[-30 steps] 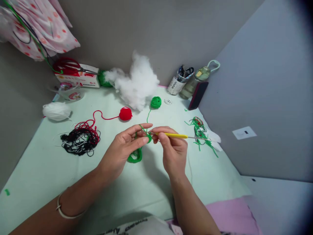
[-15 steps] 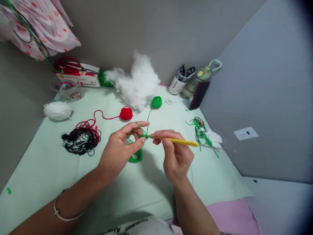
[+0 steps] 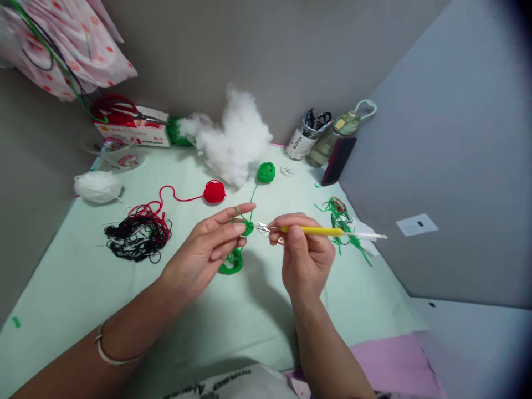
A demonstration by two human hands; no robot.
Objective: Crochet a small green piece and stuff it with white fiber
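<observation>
Between the thumb and fingers of my left hand (image 3: 208,241) is a small piece of green crochet work (image 3: 248,228), with a green strand looped over the index finger. My right hand (image 3: 306,257) grips a crochet hook (image 3: 318,230) by its yellow handle, its thin metal tip pointing left at the green piece. Whether the tip sits in a stitch is too small to tell. From the work a strand runs back to a green yarn ball (image 3: 266,172). Below my left fingers a green crocheted ring (image 3: 231,263) rests on the table. Small scissors (image 3: 262,229) lie partly hidden behind the hook.
White stuffing (image 3: 239,138) is heaped at the back. A red yarn ball (image 3: 214,192), tangled black yarn (image 3: 137,238) and white yarn (image 3: 98,187) lie leftward. Green scraps (image 3: 343,221), a phone (image 3: 339,161), a bottle (image 3: 328,145) and a pen cup (image 3: 301,142) stand or lie rightward.
My right hand has moved slightly right with the crochet hook, which is turned more level. My left fingers have closed further over the green piece, and the scissors show more.
</observation>
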